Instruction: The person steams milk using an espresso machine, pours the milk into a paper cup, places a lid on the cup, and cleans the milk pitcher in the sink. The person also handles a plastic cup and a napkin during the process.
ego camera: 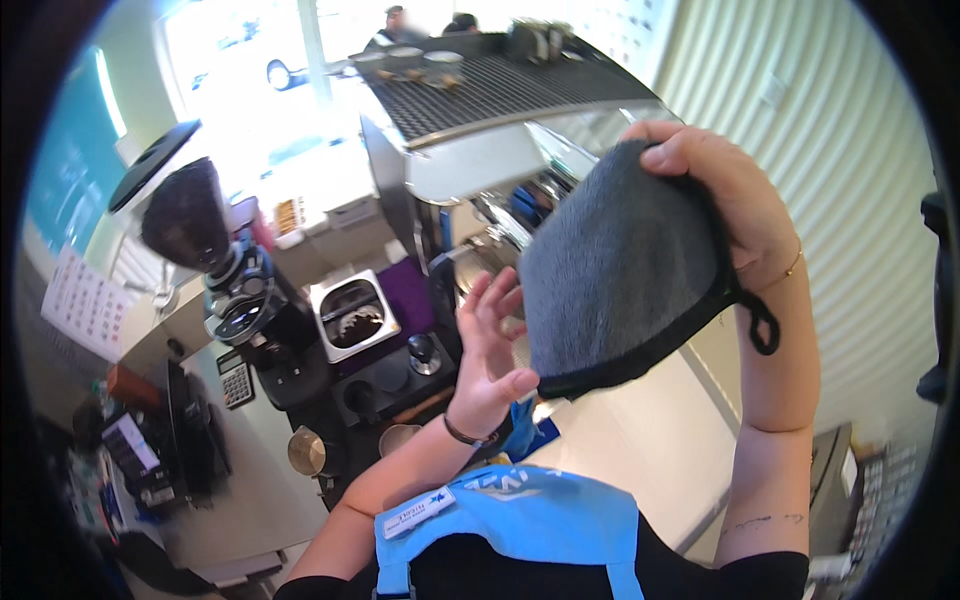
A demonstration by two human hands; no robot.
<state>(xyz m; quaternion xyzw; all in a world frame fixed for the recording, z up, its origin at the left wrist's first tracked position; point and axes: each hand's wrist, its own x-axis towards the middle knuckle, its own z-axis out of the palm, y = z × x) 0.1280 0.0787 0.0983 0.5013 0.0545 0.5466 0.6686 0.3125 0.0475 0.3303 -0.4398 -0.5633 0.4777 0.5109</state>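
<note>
My right hand [724, 184] grips the top edge of a grey microfiber cloth [622, 262] with black binding and a hanging loop, held up before the espresso machine [480, 157]. Just left of the cloth is my left hand [491, 345], its fingers apart and nothing visible in it; whether its thumb touches the cloth's edge I cannot tell. Behind both hands, the cloth partly hides the machine's chrome front. Below and left of my left hand, a black-handled tamper [424, 354] stands on a black tamping station [390, 382].
A coffee grinder [259, 300] with a bean hopper stands at the left, beside a steel knock box [354, 315] holding dark grounds. Nearby lie a calculator [235, 379] and a metal pitcher [307, 450]. Cups [442, 69] stand on the machine. People [394, 26] are beyond the window.
</note>
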